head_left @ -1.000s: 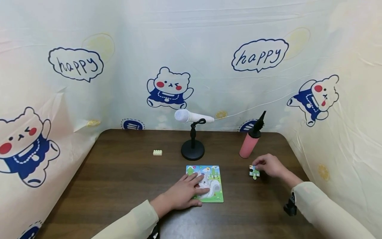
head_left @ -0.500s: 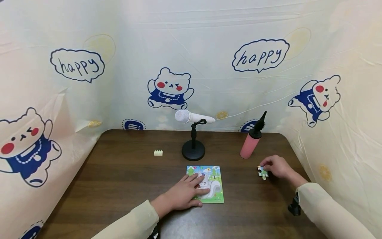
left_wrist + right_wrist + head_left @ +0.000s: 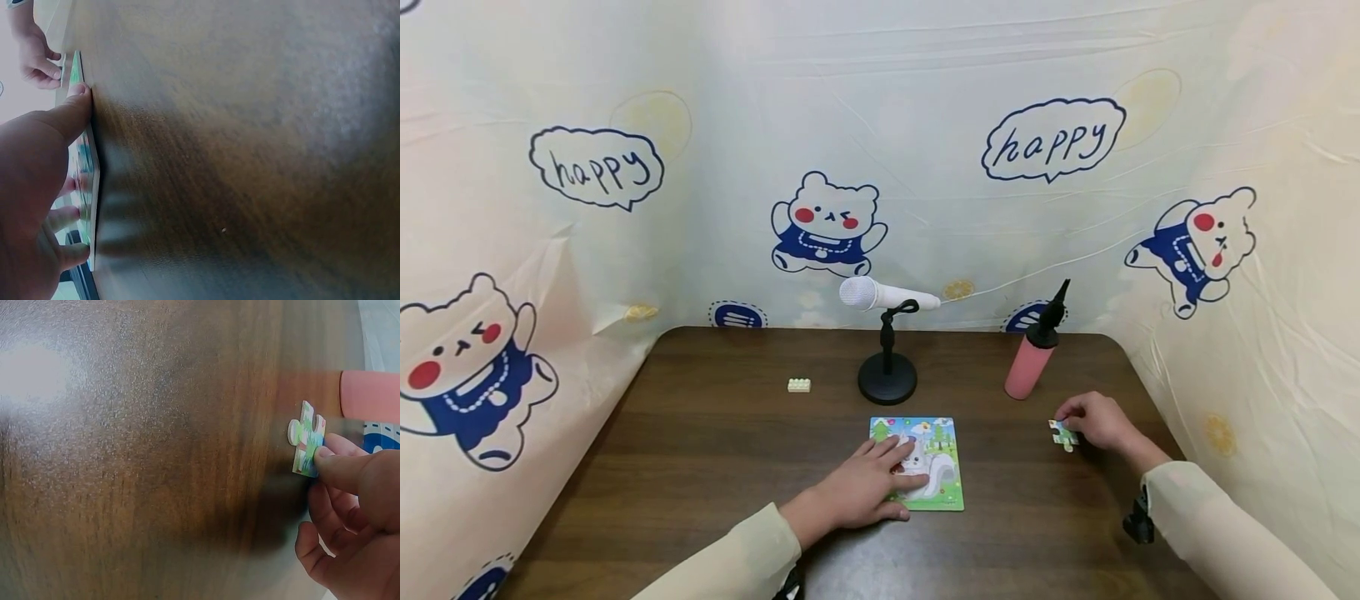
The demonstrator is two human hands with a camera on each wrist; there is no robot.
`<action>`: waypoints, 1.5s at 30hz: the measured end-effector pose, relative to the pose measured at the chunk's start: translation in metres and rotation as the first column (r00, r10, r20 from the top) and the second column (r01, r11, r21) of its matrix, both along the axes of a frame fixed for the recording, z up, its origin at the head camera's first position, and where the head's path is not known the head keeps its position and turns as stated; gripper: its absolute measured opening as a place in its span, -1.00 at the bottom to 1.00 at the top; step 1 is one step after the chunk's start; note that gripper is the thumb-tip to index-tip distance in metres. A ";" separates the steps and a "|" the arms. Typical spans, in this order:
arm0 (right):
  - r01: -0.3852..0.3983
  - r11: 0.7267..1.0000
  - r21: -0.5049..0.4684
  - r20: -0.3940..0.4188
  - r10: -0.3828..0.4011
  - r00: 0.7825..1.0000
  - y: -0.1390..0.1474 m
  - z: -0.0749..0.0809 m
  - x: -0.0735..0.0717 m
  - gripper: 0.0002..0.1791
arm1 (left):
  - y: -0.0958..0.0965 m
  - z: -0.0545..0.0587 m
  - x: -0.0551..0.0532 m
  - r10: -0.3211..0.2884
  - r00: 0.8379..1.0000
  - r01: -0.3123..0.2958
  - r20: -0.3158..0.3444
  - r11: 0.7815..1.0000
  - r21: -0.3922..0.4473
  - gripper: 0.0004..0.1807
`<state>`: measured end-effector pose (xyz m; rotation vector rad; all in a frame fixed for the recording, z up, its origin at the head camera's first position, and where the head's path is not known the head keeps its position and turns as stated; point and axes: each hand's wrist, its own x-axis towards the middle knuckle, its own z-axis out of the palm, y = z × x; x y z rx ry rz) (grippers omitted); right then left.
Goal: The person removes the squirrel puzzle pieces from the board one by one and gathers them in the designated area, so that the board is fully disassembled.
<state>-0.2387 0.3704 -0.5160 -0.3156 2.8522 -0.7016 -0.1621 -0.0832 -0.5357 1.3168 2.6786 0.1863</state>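
Note:
My left hand point(image 3: 867, 490) rests with spread fingers on a colourful jigsaw puzzle point(image 3: 946, 490) that shows a white squirrel-like animal among trees. In the left wrist view, the thumb point(image 3: 76, 112) lies along the edge of the puzzle board point(image 3: 95, 181). Off to the right, my right hand point(image 3: 1099, 423) pinches a single jigsaw puzzle piece point(image 3: 1063, 435) between thumb and finger. That puzzle piece point(image 3: 306, 442) is green and light blue with a round tab, seen close to the tabletop in the right wrist view; whether it touches the wood I cannot tell.
A white microphone point(image 3: 887, 295) sits on a black round-based stand point(image 3: 887, 379) behind the puzzle. Back right stands a pink hand pump point(image 3: 1028, 368) with a black nozzle. A cream toy brick point(image 3: 799, 385) lies left on the brown table point(image 3: 715, 450). Printed cloth point(image 3: 940, 167) hangs behind.
My right hand has moved rightward with the puzzle piece, away from the puzzle, mostly in the first half second. The left hand has stayed on the puzzle.

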 end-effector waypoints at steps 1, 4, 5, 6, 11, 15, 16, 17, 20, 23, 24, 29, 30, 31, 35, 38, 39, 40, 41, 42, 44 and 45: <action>0.002 1.000 -0.001 -0.002 -0.002 1.000 0.000 0.000 0.000 -0.88 | 0.000 0.000 0.000 0.001 1.000 -0.001 0.000 1.000 0.000 -0.33; 0.003 1.000 0.001 0.000 -0.003 1.000 -0.002 0.001 0.000 -0.88 | -0.001 0.000 0.001 0.006 1.000 -0.006 0.006 1.000 0.005 -0.33; 0.003 1.000 0.002 0.001 -0.003 1.000 -0.002 0.001 0.001 -0.88 | -0.002 0.000 0.001 0.008 1.000 -0.008 0.010 1.000 0.009 -0.33; 0.004 1.000 0.004 0.001 -0.004 1.000 -0.003 0.002 0.001 -0.88 | -0.002 0.000 0.001 0.009 1.000 -0.009 0.011 1.000 0.012 -0.33; 0.003 1.000 0.002 -0.007 -0.003 1.000 -0.008 0.010 0.003 -0.90 | -0.004 -0.001 0.002 0.012 1.000 -0.011 -0.004 1.000 0.017 -0.31; -0.003 1.000 -0.023 0.002 0.003 1.000 -0.023 0.020 0.004 -0.89 | -0.007 -0.004 0.002 0.014 1.000 -0.014 -0.020 1.000 0.016 -0.28; -0.011 0.999 -0.036 0.006 0.011 1.000 -0.029 0.023 0.004 -0.88 | -0.008 -0.004 0.003 0.018 1.000 -0.018 -0.016 1.000 0.022 -0.28; -0.016 0.999 -0.049 0.010 0.017 1.000 -0.036 0.025 0.004 -0.87 | -0.009 -0.004 0.003 0.022 1.000 -0.022 -0.016 0.999 0.027 -0.28; -0.044 0.996 -0.083 0.009 0.045 0.999 -0.058 0.032 0.002 -0.84 | -0.014 -0.001 0.003 0.041 0.999 -0.040 -0.011 0.998 0.042 -0.27; -0.076 0.991 -0.108 0.008 0.077 0.997 -0.082 0.035 -0.001 -0.82 | -0.019 0.001 0.002 0.066 0.998 -0.066 -0.001 0.997 0.048 -0.26; -0.085 0.990 -0.115 0.009 0.087 0.996 -0.090 0.035 -0.001 -0.81 | -0.020 0.001 0.001 0.074 0.997 -0.074 0.000 0.996 0.049 -0.26; -0.125 0.980 -0.152 0.037 0.132 0.991 -0.129 0.033 -0.003 -0.77 | -0.026 0.001 -0.002 0.092 0.995 -0.090 -0.031 0.995 0.051 -0.25; -0.132 0.978 -0.159 0.043 0.141 0.989 -0.137 0.033 -0.002 -0.77 | -0.027 0.001 -0.002 0.095 0.995 -0.093 -0.036 0.994 0.051 -0.25; -0.138 0.977 -0.164 0.049 0.148 0.988 -0.144 0.031 -0.002 -0.76 | -0.027 0.001 -0.003 0.100 0.994 -0.098 -0.039 0.994 0.050 -0.25; -0.165 0.969 -0.186 0.065 0.180 0.982 -0.170 0.027 -0.003 -0.78 | -0.029 0.001 -0.006 0.136 0.990 -0.135 -0.023 0.990 0.024 -0.21; -0.194 0.961 -0.196 0.068 0.211 0.975 -0.186 0.024 -0.004 -0.79 | -0.030 0.001 -0.007 0.158 0.987 -0.158 0.000 0.987 0.007 -0.19; -0.203 0.959 -0.198 0.069 0.220 0.973 -0.191 0.023 -0.004 -0.79 | -0.030 0.002 -0.007 0.161 0.987 -0.161 0.004 0.987 0.003 -0.19; -0.212 0.957 -0.199 0.069 0.229 0.971 -0.195 0.022 -0.004 -0.79 | -0.030 0.001 -0.007 0.162 0.987 -0.162 0.007 0.987 0.001 -0.20; -0.220 0.955 -0.200 0.070 0.238 0.969 -0.199 0.020 -0.004 -0.79 | -0.030 0.000 -0.007 0.162 0.987 -0.162 0.008 0.987 -0.001 -0.21; -0.227 0.953 -0.199 0.073 0.245 0.967 -0.202 0.019 -0.004 -0.79 | -0.030 0.000 -0.007 0.160 0.987 -0.160 0.005 0.987 -0.001 -0.21; -0.231 0.953 -0.198 0.084 0.251 0.964 -0.206 0.016 -0.003 -0.79 | -0.030 -0.001 -0.007 0.155 0.988 -0.155 -0.005 0.988 -0.002 -0.23; -0.232 0.953 -0.197 0.088 0.253 0.964 -0.208 0.015 -0.003 -0.79 | -0.030 -0.002 -0.007 0.152 0.988 -0.152 -0.007 0.988 -0.003 -0.24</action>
